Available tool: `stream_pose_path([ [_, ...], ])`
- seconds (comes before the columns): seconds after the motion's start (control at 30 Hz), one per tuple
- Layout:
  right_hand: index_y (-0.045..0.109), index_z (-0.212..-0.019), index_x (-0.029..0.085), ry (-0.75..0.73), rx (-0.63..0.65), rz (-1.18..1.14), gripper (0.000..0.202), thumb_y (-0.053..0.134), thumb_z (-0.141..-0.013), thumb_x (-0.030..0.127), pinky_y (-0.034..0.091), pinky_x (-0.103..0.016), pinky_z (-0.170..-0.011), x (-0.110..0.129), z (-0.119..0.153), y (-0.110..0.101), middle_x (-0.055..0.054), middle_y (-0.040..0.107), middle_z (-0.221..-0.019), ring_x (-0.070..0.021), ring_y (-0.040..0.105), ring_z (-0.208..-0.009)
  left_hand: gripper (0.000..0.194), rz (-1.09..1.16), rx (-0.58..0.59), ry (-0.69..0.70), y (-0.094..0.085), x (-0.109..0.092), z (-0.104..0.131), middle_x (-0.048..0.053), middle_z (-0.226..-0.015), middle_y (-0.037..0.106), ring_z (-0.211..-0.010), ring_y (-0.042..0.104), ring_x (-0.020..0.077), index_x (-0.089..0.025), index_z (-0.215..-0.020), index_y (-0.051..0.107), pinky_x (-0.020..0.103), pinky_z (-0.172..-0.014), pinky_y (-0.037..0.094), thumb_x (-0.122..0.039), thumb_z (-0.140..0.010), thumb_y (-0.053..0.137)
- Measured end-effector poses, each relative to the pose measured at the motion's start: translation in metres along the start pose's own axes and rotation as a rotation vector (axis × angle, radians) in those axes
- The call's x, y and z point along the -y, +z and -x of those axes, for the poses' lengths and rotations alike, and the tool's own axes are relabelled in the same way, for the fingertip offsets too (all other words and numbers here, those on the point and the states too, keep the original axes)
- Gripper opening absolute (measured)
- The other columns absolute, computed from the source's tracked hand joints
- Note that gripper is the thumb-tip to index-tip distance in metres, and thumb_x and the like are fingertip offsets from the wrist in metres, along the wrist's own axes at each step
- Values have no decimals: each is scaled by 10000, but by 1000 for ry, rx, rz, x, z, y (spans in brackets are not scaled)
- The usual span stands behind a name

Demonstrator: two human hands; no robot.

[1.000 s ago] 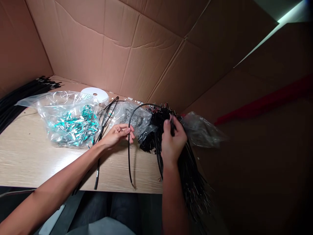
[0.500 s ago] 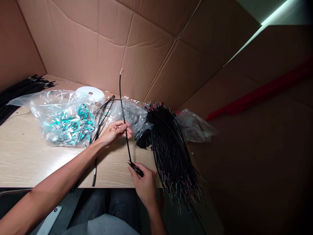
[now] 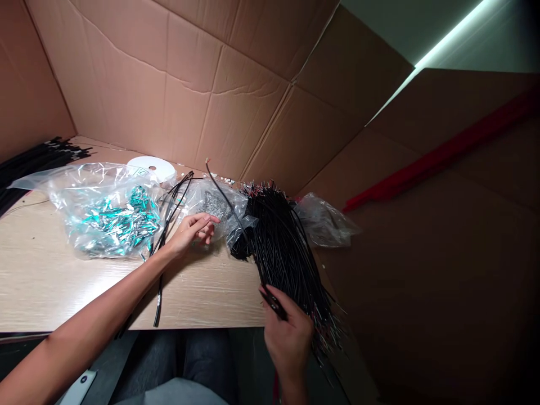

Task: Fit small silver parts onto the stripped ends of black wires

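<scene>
My left hand [image 3: 198,229] hovers above the table beside a clear bag of small metal parts [image 3: 211,203]. Its index finger is stretched out, the other fingers loosely curled, and nothing shows in it. My right hand [image 3: 289,329] is closed around a small black tool with pointed tips [image 3: 275,304], which looks like snips. A single black cable [image 3: 225,197] goes with that hand, its lower end at the tool and its stripped tip leaning up to the left. Just beyond lies a thick bundle of black cables [image 3: 287,247] with bare, coloured wire ends.
A clear bag of teal-and-silver parts [image 3: 126,219] lies left on the wooden table [image 3: 202,304]. Behind it is a white disc [image 3: 141,164]. Loose black cables [image 3: 158,304] cross the table. Cardboard walls [image 3: 181,84] stand behind; another clear bag [image 3: 324,222] lies right.
My left hand has let go of the cable and drawn slightly left. My right hand has moved right with the tool and the cable, which now tilts over the bundle.
</scene>
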State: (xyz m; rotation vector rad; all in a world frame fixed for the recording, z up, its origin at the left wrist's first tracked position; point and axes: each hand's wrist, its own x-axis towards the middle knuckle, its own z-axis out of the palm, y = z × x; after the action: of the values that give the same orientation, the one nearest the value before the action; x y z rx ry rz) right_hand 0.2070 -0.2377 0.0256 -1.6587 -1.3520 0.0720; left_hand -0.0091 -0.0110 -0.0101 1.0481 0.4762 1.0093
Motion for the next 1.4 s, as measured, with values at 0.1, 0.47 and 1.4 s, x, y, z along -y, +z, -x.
stream_pose_path([
  [0.1, 881, -1049, 215, 21, -149, 104, 236, 771, -901, 363, 682, -384, -827, 5, -19, -31, -114, 845, -1015, -308, 828, -893, 532, -232, -30, 70, 0, -6, -1, -27, -611, 537, -506, 480, 110, -121, -1025, 752, 219, -492, 344, -645, -941, 712],
  [0.47, 888, -1066, 209, 491, 11, 746, 574, 595, -818, 635, 539, -510, -655, -15, -65, -112, -168, 794, -785, -415, 713, -720, 480, -1736, -348, -338, -4, -47, 78, 224, -885, 759, -813, 745, 381, -142, -936, 753, 353, -640, 409, -504, -1074, 468],
  [1.4, 795, -943, 225, 336, -143, -178, 508, 720, -884, 724, 396, -309, -484, 37, -45, -81, 5, 500, -567, -169, 458, -485, 329, -1699, -543, -448, 2, -19, 108, 256, -941, 764, -872, 772, 374, -91, -1042, 695, 370, -676, 474, -240, -1036, 402],
])
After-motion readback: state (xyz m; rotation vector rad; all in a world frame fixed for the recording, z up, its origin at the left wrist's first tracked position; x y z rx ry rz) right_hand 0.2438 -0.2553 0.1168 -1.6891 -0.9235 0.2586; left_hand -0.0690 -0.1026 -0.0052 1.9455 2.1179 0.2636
